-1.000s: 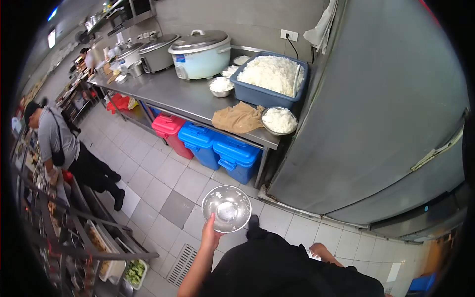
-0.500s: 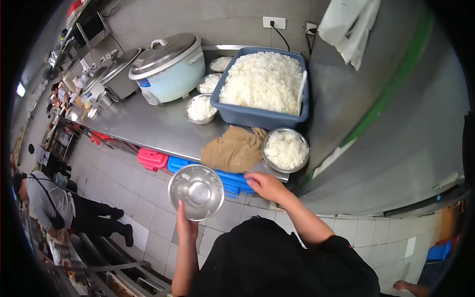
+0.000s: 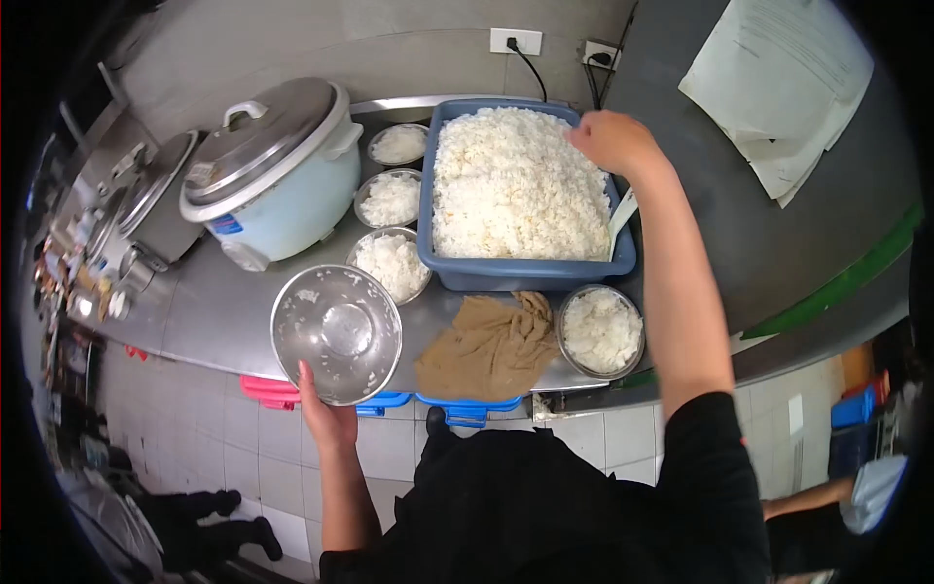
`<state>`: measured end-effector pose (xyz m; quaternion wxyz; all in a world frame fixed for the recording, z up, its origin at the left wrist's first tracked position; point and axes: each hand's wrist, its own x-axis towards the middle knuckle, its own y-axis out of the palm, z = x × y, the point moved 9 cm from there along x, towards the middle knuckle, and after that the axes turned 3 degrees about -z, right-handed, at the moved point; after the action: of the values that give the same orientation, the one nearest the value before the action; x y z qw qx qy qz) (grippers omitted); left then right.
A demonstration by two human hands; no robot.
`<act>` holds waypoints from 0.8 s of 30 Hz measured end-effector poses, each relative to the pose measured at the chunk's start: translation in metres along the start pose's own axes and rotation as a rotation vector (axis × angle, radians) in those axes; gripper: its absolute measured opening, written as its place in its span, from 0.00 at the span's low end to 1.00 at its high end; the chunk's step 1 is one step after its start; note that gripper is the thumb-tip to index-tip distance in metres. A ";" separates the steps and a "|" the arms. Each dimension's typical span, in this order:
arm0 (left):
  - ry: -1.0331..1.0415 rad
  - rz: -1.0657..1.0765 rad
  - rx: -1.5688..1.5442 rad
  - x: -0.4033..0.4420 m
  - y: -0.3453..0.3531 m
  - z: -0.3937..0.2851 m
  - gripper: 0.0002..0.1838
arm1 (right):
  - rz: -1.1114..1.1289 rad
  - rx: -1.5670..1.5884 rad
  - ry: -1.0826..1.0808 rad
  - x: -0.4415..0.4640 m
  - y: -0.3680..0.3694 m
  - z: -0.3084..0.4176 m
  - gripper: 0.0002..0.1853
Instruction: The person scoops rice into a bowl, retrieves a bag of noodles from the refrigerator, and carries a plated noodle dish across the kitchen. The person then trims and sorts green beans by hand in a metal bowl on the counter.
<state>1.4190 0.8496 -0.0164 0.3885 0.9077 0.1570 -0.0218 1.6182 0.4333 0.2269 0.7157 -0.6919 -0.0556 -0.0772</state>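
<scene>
My left hand (image 3: 329, 420) grips the rim of a metal bowl (image 3: 346, 331), thumb on its inner side. Grains of rice stick to the bowl's inside, which is otherwise bare. My right hand (image 3: 620, 146) is over the far right rim of a blue tub (image 3: 525, 275) heaped with cooked rice (image 3: 516, 185). Its fingers are curled, and whatever they may hold is hidden. A pale rice paddle (image 3: 622, 216) leans in the tub's right side, below that hand and beside my forearm. A metal bowl of rice (image 3: 603, 332) stands near my right elbow.
A brown cloth (image 3: 486, 350) lies on the steel counter (image 3: 229, 326). Several rice-filled bowls (image 3: 392, 199) line the tub's left side, beside a large rice cooker (image 3: 282, 185). Papers (image 3: 788, 88) hang at the right. Other people (image 3: 175, 521) are at the lower left and lower right.
My right hand has reached forward from the counter's front edge to the tub's far right rim. My left hand still holds the bowl, now over the counter's edge. The view has shifted.
</scene>
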 end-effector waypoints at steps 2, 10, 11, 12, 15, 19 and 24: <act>0.027 -0.046 0.007 0.031 -0.003 -0.016 0.30 | 0.329 -0.384 0.021 0.022 0.065 -0.022 0.16; -0.117 -0.009 -0.034 0.130 -0.003 -0.007 0.28 | 0.069 -0.285 -0.088 0.041 0.113 -0.002 0.08; -0.152 -0.005 -0.029 0.136 -0.007 0.006 0.29 | -0.020 -0.160 -0.102 0.034 0.105 0.033 0.06; -0.161 -0.008 -0.031 0.142 -0.006 0.008 0.29 | -0.024 -0.001 -0.172 0.031 0.110 0.059 0.06; -0.243 0.001 -0.044 0.156 -0.003 0.020 0.30 | 0.046 0.235 -0.343 0.017 0.133 0.135 0.06; -0.277 0.023 -0.043 0.165 0.001 0.027 0.31 | 0.083 0.184 -0.412 0.013 0.172 0.168 0.05; -0.298 0.030 -0.020 0.168 0.005 0.017 0.32 | 0.007 0.085 -0.406 0.011 0.169 0.171 0.06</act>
<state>1.5812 0.8792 -0.0515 0.4168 0.8928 0.0842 -0.1488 1.6649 0.6093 0.0697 0.7188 -0.6624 -0.1995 0.0686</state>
